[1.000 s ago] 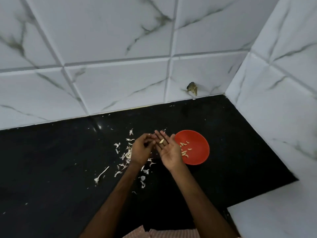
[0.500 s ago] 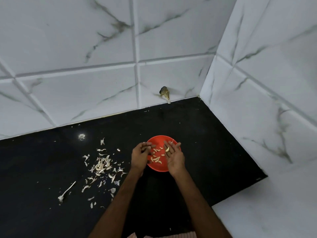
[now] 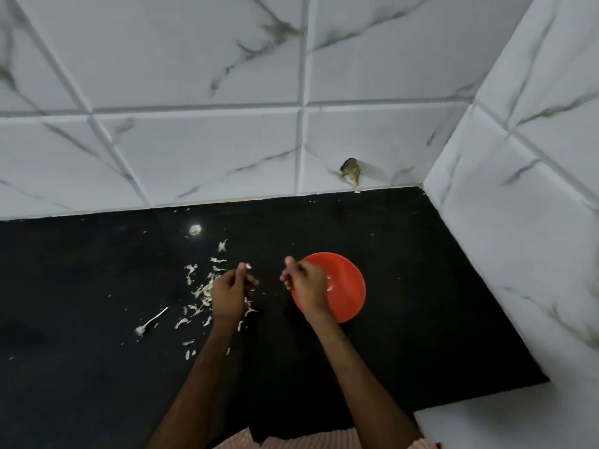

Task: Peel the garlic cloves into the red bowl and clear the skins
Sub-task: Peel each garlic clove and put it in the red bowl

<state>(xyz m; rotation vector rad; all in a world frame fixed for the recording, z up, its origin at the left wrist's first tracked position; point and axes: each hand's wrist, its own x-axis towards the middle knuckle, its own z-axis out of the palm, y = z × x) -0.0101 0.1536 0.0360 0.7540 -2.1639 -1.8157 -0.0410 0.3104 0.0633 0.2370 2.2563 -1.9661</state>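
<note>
1. I am looking down at a black counter (image 3: pixel 421 286) set into a corner of white, marble-veined wall tiles (image 3: pixel 194 76).
2. My left hand (image 3: pixel 228 294) hovers over a scatter of pale garlic skins (image 3: pixel 194 288). The back of the hand faces up and the fingers are curled in. A small pale speck shows at the fingertips, but I cannot tell whether they grip anything.
3. My right hand (image 3: pixel 306 285) is apart from the left, above the left rim of the red bowl (image 3: pixel 348 286). Its fingers are curled and the thumb is raised. I cannot tell whether it holds a clove.
4. The red bowl stands on the counter, just right of the skins. A pale peeled clove (image 3: pixel 330 287) shows inside it, beside my right hand.
5. A dry garlic stem (image 3: pixel 150 323) lies on the counter, left of the skins.
6. A brownish stain (image 3: pixel 351 171) marks the back wall, low down.
</note>
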